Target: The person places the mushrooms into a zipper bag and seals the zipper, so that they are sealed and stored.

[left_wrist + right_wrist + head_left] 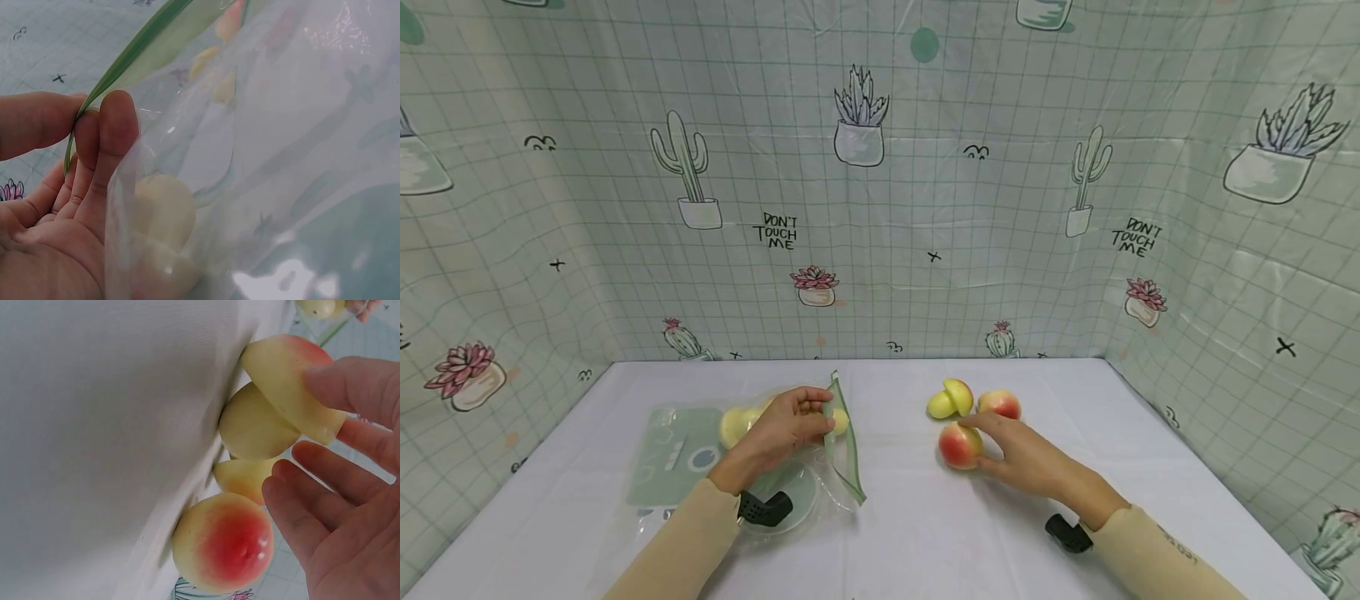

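My left hand (790, 423) pinches the green zip edge (852, 450) of a clear zip bag (831, 479) between thumb and fingers. Pale yellow rounded pieces (165, 212) show through the bag's film; their kind is hard to tell. On the right, my right hand (1018, 454) holds a red-and-yellow peach half (959, 446) between thumb and index finger, its lower edge close to the table. The other fingers are spread. Beyond it, a yellow peach piece (940, 405) and a red-sided one (958, 393) lean together, beside a rounder peach (1000, 403).
Under or within the bag's film lie a green flat panel (670, 442) and a round green shape (793, 504). The white table (895, 533) meets a patterned curtain (910, 275) at the back and sides. Black wrist cameras (767, 508) sit below both hands.
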Demonstrator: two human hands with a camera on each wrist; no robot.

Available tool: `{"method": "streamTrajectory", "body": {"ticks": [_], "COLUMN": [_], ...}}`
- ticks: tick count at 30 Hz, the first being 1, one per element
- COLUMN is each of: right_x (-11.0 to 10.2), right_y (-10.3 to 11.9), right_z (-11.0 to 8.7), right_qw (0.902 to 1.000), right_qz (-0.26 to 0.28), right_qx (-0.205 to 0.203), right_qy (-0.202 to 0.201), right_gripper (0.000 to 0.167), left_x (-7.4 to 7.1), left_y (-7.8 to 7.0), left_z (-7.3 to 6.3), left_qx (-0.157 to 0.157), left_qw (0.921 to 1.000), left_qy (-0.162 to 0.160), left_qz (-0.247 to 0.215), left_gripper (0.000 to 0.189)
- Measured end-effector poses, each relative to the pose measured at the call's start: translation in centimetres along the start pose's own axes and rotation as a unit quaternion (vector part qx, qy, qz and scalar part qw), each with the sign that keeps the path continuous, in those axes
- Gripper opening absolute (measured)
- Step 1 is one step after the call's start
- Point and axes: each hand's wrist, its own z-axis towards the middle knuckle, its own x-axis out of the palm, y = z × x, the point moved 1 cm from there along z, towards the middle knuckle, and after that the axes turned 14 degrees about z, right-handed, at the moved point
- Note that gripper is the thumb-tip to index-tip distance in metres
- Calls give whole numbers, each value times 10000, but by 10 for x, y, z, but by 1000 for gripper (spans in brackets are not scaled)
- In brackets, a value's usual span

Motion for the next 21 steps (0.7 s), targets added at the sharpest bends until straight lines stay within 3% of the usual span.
{"method": "streamTrajectory", "body": {"ticks": [12, 21], "right_x": [6, 10], "right_y": [-3, 3], "right_z": [9, 14], "right_qw": [9989, 9969], "right_qz": [374, 730], "right_qx": [-263, -103], "right_qy": [37, 269], "right_gripper": [50, 52], "left_x": [0, 0], "left_y": [1, -1], "left_z": [1, 0], "left_qx": [-57, -122], "left_qw": [9999, 9998], "left_qy": [-75, -125], "left_qz": [89, 109], "left_gripper": [50, 49]}}
